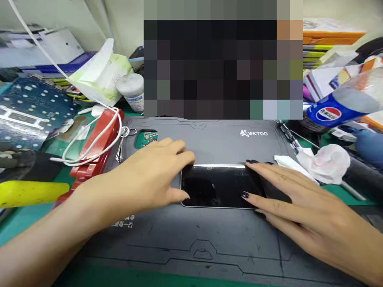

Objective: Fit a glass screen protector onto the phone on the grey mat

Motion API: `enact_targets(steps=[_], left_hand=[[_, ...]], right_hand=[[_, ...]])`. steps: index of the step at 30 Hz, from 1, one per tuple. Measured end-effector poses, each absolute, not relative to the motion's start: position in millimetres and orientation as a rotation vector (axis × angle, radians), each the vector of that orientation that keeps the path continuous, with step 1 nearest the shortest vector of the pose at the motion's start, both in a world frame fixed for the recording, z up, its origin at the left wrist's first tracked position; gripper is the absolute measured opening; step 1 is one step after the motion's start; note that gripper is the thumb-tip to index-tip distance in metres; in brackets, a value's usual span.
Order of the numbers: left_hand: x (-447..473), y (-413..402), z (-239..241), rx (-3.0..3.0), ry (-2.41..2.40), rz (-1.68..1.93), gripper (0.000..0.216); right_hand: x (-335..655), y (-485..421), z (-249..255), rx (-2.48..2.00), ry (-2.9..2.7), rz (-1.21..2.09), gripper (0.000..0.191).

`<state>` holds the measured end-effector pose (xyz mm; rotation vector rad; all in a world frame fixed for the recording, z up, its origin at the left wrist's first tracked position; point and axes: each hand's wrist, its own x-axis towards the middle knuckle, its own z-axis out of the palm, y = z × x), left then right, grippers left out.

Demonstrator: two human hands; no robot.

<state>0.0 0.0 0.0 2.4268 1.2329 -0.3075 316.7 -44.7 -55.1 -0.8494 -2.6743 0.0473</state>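
A smartphone (221,185) with a dark, glossy screen lies face up and crosswise on a grey work mat (209,227). My left hand (152,173) holds its left end, thumb at the left edge and a finger at the far left corner. Across the right end spans my right hand (299,203), with dark nails. Its fingers touch the far edge and the screen, and one digit sits at the near edge. A green circuit board (146,137) shows in a recess of the mat behind my left hand.
A red tool or holder (98,139) with a white cable (67,159) lies left, near a yellow handle (34,193). Behind stand a white jar (131,91) and tissue pack (98,75). A Pepsi bottle (338,107) and crumpled tissue (326,163) are right. The back centre is pixelated.
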Motion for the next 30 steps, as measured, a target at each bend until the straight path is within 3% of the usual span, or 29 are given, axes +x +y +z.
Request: enact_targets(steps=[17,30], left_hand=[[0.2,3.1,-1.8,2.433,1.235,-0.374,0.046],[-0.9,4.3,-3.5,2.476,1.198,-0.326,0.038]], right_hand=[[314.6,-45.5,-51.2,-0.871,-2.654,0.082,0.037],[315.1,-43.1,-50.7,-0.855,-2.679,0.062,0.039]])
